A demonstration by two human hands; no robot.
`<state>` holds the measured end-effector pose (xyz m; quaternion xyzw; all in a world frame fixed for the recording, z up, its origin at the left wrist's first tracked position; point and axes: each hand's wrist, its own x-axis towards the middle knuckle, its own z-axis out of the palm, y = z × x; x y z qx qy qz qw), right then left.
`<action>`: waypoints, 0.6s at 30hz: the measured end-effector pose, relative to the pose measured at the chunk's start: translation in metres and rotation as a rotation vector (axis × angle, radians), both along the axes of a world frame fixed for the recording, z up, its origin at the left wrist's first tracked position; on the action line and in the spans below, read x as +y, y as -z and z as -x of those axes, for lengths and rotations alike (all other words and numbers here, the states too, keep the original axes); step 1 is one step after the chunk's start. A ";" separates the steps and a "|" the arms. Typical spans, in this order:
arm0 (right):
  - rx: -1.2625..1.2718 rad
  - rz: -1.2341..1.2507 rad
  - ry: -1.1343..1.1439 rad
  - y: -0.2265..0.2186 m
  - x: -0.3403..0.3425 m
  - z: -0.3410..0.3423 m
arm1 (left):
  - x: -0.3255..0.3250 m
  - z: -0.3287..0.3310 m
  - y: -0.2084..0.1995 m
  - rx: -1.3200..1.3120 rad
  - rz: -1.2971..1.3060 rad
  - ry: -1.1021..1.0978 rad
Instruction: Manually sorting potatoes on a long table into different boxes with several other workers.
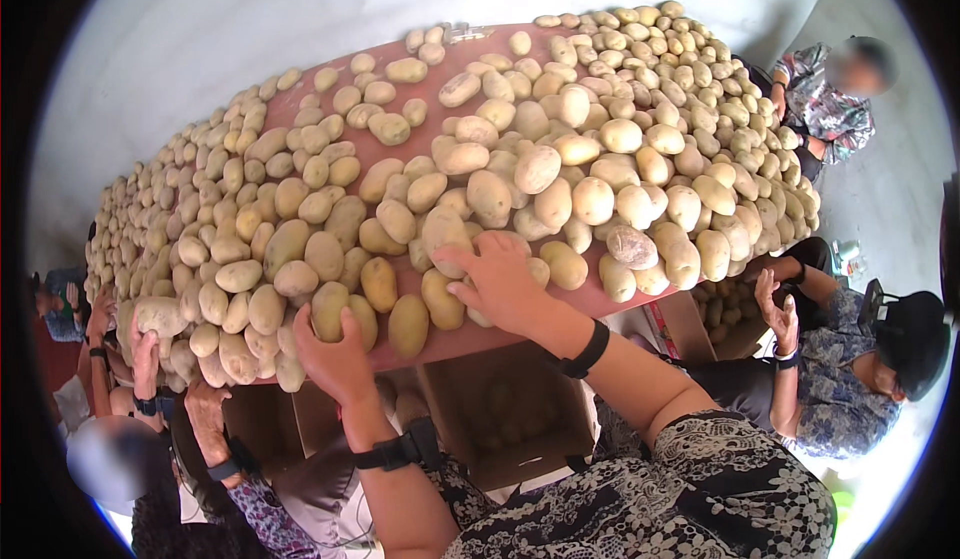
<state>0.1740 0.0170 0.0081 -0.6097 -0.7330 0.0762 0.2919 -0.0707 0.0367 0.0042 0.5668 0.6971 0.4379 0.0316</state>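
Near the table's front edge, my left hand curls round a greenish-yellow potato, thumb on its right side and fingers on its left. My right hand reaches over the front of the pile, to the right of the left one. Its fingers are spread against a large pale potato, and the thumb is held apart, lower down. Between the two hands lie a darker yellow potato and a rounder potato at the very edge. My right palm partly hides the potatoes under it.
Potatoes cover much of the red table, heaped higher at right. Below its front edge stand an open cardboard box with potatoes inside and another box. Co-workers sit close: a neighbour's hand at left, a person in blue pattern at right.
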 end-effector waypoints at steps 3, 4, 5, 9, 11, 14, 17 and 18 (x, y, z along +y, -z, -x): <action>0.112 0.027 0.013 -0.002 0.002 -0.007 | 0.000 -0.007 -0.003 -0.191 -0.006 0.056; 0.193 0.095 0.021 -0.004 0.003 -0.012 | 0.001 -0.009 -0.005 -0.259 -0.007 0.101; 0.207 0.097 -0.007 -0.010 0.004 -0.009 | -0.002 -0.005 -0.008 -0.244 -0.010 0.074; 0.556 0.267 -0.063 -0.059 -0.006 -0.018 | -0.001 -0.003 0.010 -0.405 0.002 0.164; 0.484 0.406 -0.040 -0.077 -0.009 -0.022 | 0.002 -0.006 0.019 -0.576 -0.065 0.264; 0.484 0.501 -0.059 -0.081 -0.004 -0.040 | -0.007 -0.028 -0.013 -0.874 0.281 0.314; 1.092 0.379 -0.082 -0.063 0.003 -0.041 | -0.005 -0.023 -0.008 -0.968 0.342 0.370; 1.094 0.388 -0.087 -0.064 0.004 -0.036 | -0.004 -0.025 -0.009 -1.024 0.379 0.379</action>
